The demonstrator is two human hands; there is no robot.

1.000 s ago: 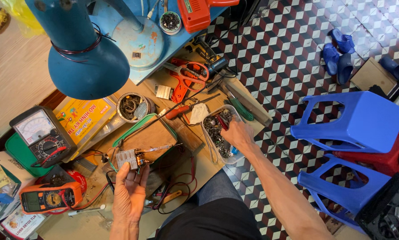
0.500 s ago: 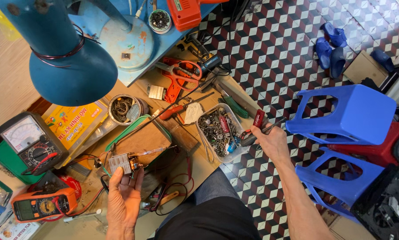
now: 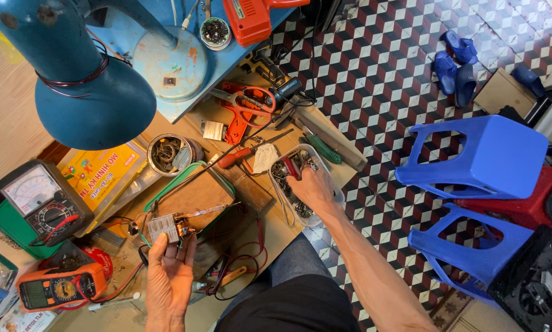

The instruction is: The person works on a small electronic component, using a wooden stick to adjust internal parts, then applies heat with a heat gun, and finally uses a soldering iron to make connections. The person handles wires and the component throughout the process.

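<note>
Both hands grip: left hand [image 3: 168, 276] pinches a small component [image 3: 165, 227]; right hand [image 3: 313, 187], back over the tray [image 3: 334, 197], holds a red-handled tool [image 3: 291, 167].

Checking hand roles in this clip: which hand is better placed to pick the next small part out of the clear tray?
The right hand: it is already in the clear tray with a red-handled tool. The left hand is occupied holding the small component.

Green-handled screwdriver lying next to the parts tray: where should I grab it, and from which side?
Take the green-handled screwdriver by its thick green handle, coming from above with the grip across its width. It lies flat on the bench, handle toward the floor-side edge, just beyond the parts tray where the right hand is busy. The handle's far side looks more open, so approach from there.
</note>
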